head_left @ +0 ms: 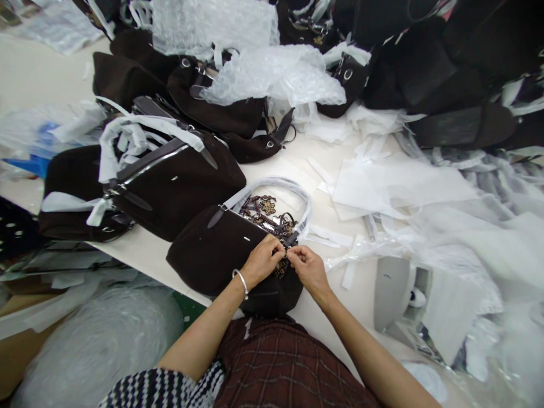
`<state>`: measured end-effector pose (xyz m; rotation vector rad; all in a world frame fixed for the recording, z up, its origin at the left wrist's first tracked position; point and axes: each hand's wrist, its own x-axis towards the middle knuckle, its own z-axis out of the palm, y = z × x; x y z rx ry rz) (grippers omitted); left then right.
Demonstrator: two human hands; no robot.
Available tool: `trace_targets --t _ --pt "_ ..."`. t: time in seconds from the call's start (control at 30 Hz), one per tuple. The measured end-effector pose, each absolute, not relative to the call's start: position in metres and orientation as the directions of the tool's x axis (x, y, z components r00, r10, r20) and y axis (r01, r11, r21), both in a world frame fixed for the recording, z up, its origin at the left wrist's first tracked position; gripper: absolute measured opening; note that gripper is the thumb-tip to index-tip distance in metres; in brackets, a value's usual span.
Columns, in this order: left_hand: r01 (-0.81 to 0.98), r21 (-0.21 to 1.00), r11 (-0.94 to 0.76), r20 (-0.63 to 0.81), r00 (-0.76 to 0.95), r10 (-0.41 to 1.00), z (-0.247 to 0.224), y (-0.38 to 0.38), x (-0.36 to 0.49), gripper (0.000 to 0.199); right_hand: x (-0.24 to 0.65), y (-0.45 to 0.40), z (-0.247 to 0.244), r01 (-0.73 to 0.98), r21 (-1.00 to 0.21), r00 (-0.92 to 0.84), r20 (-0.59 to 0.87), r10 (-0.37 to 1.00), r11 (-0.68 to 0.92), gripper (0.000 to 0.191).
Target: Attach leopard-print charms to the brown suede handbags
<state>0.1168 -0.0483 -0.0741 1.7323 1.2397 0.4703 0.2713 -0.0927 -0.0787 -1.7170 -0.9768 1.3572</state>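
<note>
A dark brown handbag (216, 243) lies at the table's front edge, its handle (293, 186) wrapped in clear plastic. Above its right end my left hand (266, 258) is closed, thumb and fingertips pinched together. My right hand (306, 269) is closed in a like pinch just to the right, its fingertips almost meeting the left ones. What the fingertips grip is too small to make out. Flower-shaped metal charms and braided chains (267, 211) lie in a heap inside the handle's loop. More of the gold-toned charm (280, 269) hangs below the fingers, partly hidden by the left hand.
Other dark handbags (182, 181) crowd the left and back, some with wrapped handles. Bubble wrap (280, 76) covers part of the rear pile. A grey tape dispenser (393, 294) stands on the right near white foam sheets (395, 181). A large plastic roll (102, 340) is below the table, left.
</note>
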Motion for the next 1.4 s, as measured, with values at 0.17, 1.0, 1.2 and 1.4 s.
trace_targets --t 0.17,1.0,1.2,1.4 --pt "0.635 0.765 -0.106 -0.203 0.395 0.896 -0.073 -0.049 0.123 0.015 0.279 -0.088 -0.079 0.047 -0.826 0.208 -0.543 0.814 -0.562 0.029" --pt "0.823 0.520 -0.228 -0.200 0.377 0.904 -0.071 -0.048 0.137 0.011 0.284 -0.077 -0.094 0.282 -0.865 0.104 -0.401 0.910 -0.414 0.013" --pt "0.755 0.636 -0.158 -0.152 0.323 0.934 -0.072 -0.049 0.134 0.006 0.287 -0.073 -0.087 0.294 -0.841 0.099 -0.445 0.890 -0.453 0.012" --pt "0.670 0.683 -0.290 -0.023 0.417 0.909 -0.062 -0.051 0.136 0.015 0.288 -0.091 -0.074 0.177 -0.892 0.143 -0.394 0.908 -0.415 0.016"
